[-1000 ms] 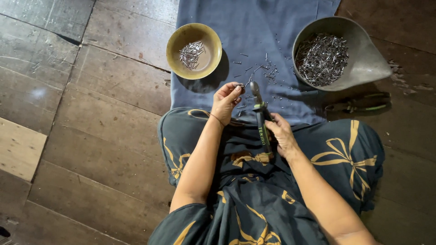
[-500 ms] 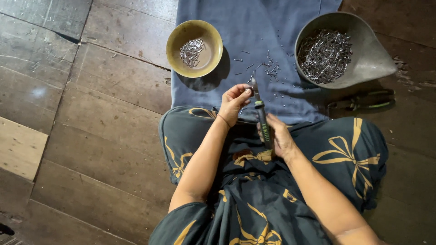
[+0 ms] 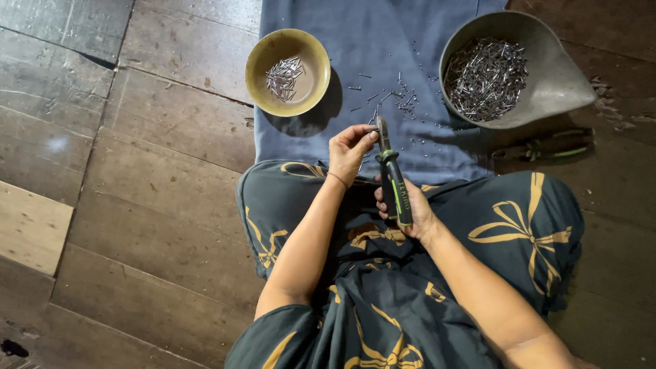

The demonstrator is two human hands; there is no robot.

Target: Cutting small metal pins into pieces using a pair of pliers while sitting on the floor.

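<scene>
Below you, dark worn wooden floorboards [image 3: 137,171] run under a blue-grey cloth [image 3: 383,61] spread ahead of your crossed legs, which are covered in dark fabric with gold bow patterns. Your right hand [image 3: 403,208] rests over your lap, fingers wrapped shut around the black-and-green handles of a pair of pliers [image 3: 391,174], whose nose points away from you toward the cloth. Your left hand [image 3: 350,150] is raised just left of that nose, wrist bent, thumb and fingertips pinched together on a small metal nail at the plier tip; the nail itself is too small to make out clearly. Beyond your fingers, loose nails [image 3: 400,99] lie scattered on the cloth. Farther out to their left sits a yellow bowl [image 3: 273,51] with a few nails; to their right, a grey metal pan [image 3: 560,75] is heaped with nails. A second pair of pliers [image 3: 547,145] lies on the floor beside the pan.
</scene>
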